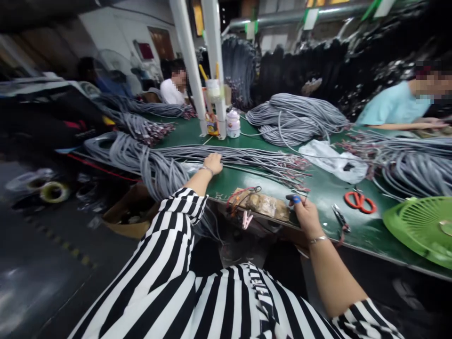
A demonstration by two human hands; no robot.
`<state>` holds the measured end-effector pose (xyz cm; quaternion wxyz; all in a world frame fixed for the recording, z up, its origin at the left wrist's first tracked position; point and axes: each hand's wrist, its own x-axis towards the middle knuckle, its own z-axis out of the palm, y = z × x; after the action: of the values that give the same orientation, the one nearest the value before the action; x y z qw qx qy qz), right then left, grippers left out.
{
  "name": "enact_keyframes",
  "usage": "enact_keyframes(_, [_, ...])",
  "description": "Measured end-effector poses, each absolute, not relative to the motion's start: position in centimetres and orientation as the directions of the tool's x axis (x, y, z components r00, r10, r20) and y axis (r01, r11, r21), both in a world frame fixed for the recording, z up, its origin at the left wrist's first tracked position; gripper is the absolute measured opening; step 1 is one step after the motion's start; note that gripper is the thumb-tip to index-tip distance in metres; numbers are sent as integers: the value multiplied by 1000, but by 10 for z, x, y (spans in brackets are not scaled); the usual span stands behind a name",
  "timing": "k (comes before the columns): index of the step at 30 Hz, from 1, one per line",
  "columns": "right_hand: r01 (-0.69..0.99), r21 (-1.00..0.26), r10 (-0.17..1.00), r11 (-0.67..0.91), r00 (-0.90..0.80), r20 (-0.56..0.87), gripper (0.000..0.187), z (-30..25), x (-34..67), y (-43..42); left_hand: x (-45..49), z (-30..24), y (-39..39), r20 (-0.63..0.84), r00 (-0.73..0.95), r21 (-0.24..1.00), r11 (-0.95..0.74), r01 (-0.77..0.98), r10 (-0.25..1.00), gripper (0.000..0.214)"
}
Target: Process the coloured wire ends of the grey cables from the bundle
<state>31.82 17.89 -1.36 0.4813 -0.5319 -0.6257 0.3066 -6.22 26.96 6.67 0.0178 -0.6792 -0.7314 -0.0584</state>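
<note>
My left hand [213, 163] rests on a long bundle of grey cables [243, 154], its fingers curled over a cable at the near side. The cables end at the right in thin reddish wires [296, 162]. My right hand [306, 214] is closed at the table's front edge, a blue band round one finger. A dark piece shows at its fingertips; what it grips is too small to make out. Beside it lies a tape-wrapped brown block [266, 205] with red and black wires. A pink clip [246, 219] hangs below the block.
On the green table [328, 186] lie orange-handled scissors [360, 201], pliers [341, 218], a plastic bag [335, 160] and a green basket [423, 226]. Coiled cables [293, 117] stand behind, near white posts [213, 70] and a bottle [233, 123]. Two people sit across.
</note>
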Motion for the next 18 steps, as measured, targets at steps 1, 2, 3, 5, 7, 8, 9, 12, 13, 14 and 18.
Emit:
enact_keyframes(1, [361,-903,964,232,40,264,50,-12,317,179,-65,67,277,83,-85,53,80,995,993,47])
enact_keyframes(2, [348,-910,966,226,42,256,49,-11,317,180,-66,66,283,59,-86,43,83,996,995,47])
enact_keyframes(3, [333,-917,967,221,48,251,47,-11,316,181,-67,66,288,40,-84,30,83,996,996,46])
enact_keyframes(5, [302,-928,968,217,51,244,43,-10,316,183,-65,66,296,10,-67,-1,67,998,998,43])
enact_keyframes(7, [278,-936,969,215,59,240,40,-10,315,184,-55,69,300,-19,-25,-23,25,999,999,39])
enact_keyframes(8, [270,-939,969,213,62,238,39,-11,315,184,-46,71,300,-23,20,-20,-20,1000,1000,37])
enact_keyframes(9, [263,-941,969,213,64,237,38,-11,315,184,-36,75,297,-17,79,-7,-79,997,997,34])
enact_keyframes(12, [238,-947,969,217,65,238,38,-12,315,184,5,92,277,120,334,76,-344,936,935,32])
enact_keyframes(13, [227,-949,968,218,73,239,38,-12,315,184,20,100,264,178,388,107,-410,906,904,31])
enact_keyframes(14, [216,-952,967,216,86,239,39,-13,315,184,34,109,249,241,428,148,-469,871,871,30])
enact_keyframes(18, [147,-968,962,204,150,226,37,-15,317,184,77,137,166,389,605,305,-717,627,695,24])
